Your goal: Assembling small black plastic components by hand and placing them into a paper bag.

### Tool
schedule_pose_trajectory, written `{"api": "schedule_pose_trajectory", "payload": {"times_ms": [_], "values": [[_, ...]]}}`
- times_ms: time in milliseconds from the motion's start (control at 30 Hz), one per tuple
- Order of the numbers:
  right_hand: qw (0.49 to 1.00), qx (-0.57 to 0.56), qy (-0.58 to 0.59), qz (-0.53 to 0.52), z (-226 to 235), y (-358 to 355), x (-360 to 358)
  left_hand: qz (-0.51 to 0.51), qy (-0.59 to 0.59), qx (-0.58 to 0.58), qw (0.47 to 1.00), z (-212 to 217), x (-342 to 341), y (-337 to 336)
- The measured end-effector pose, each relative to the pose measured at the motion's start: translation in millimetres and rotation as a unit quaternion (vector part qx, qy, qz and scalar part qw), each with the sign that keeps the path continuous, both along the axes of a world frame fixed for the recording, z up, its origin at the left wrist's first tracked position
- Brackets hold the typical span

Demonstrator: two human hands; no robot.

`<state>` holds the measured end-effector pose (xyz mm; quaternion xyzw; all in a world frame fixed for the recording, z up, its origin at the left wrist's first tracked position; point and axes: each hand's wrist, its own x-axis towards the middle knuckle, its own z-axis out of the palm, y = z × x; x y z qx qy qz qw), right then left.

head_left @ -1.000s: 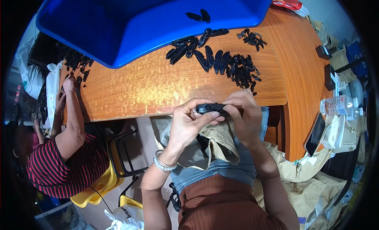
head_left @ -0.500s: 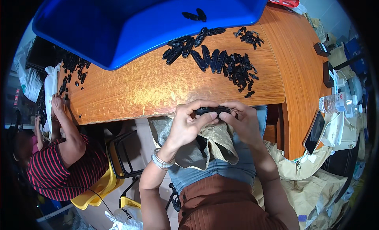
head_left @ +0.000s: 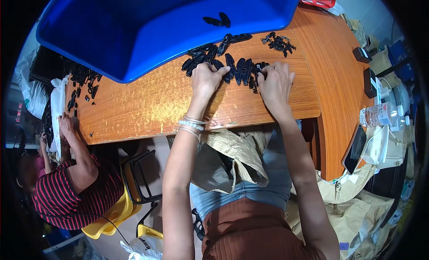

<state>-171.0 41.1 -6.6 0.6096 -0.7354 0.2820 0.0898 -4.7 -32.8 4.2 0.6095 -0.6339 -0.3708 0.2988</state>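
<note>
My left hand (head_left: 205, 82) reaches onto the wooden table, its thumb and fingers closed on a long black plastic piece (head_left: 218, 64) in the row of similar pieces. Just right of it, more slim oval black pieces (head_left: 243, 71) lie side by side. My right hand (head_left: 274, 85) is over a pile of small black parts (head_left: 253, 82), covering much of it. Its fingers are curled together at the pile's left side; what they pinch is hidden. An open brown paper sack (head_left: 250, 159) rests on my lap, with something dark inside.
A big blue bin (head_left: 147, 59) takes up the table's far side, two black pieces inside. A smaller heap of black bits (head_left: 280, 44) lies far right. A phone (head_left: 356, 148) and water bottle (head_left: 375, 115) sit at right. A person in a striped shirt (head_left: 76, 193) works at left.
Both hands have moved from above my lap, where they held a black piece between them, forward onto the table. The left is at the long pieces, the right at the small parts.
</note>
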Motion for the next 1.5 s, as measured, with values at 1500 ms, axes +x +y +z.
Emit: {"api": "schedule_pose_trajectory", "payload": {"times_ms": [1500], "values": [[0.976, -0.134, -0.072, 0.156, -3.2, -3.0, -9.9, -0.037, 0.406, 0.169, 0.897, -5.7, 32.1, 88.8]]}}
